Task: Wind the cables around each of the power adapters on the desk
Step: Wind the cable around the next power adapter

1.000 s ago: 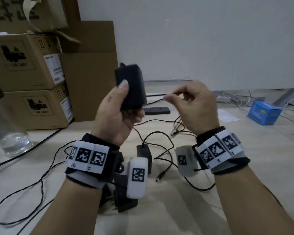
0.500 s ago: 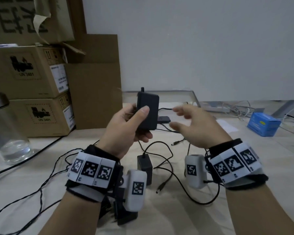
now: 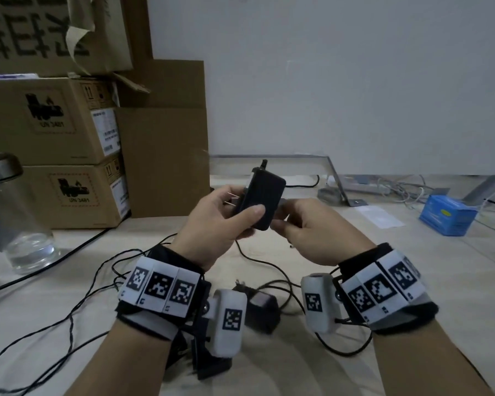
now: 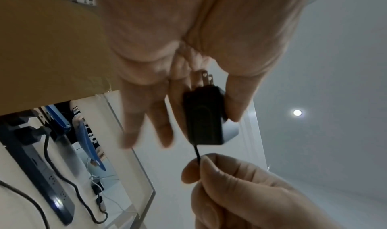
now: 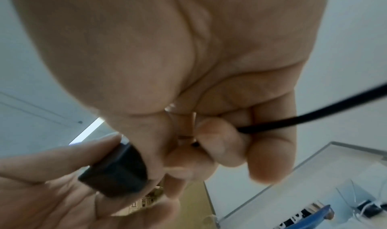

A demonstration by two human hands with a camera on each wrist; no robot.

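Gripping a black adapter (image 3: 265, 197) above the table's (image 3: 412, 281) middle, left hand (image 3: 220, 221); pinching its cable (image 5: 293, 118), right hand (image 3: 312, 232). Below lay another adapter (image 3: 262, 310); cardboard boxes (image 3: 69, 124) stood at the far left corner.

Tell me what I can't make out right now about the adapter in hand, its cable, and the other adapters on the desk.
- Held adapter: any wraps already on it; left hand covers its lower part in every view.
- Cable: its path from the right hand to the desk, hidden behind that hand in the head view, cut off by the right wrist view's edge.
- Adapter on the desk: partly hidden behind the wrist cameras, head view.
- Another dark adapter-like shape: mostly under the left wrist.
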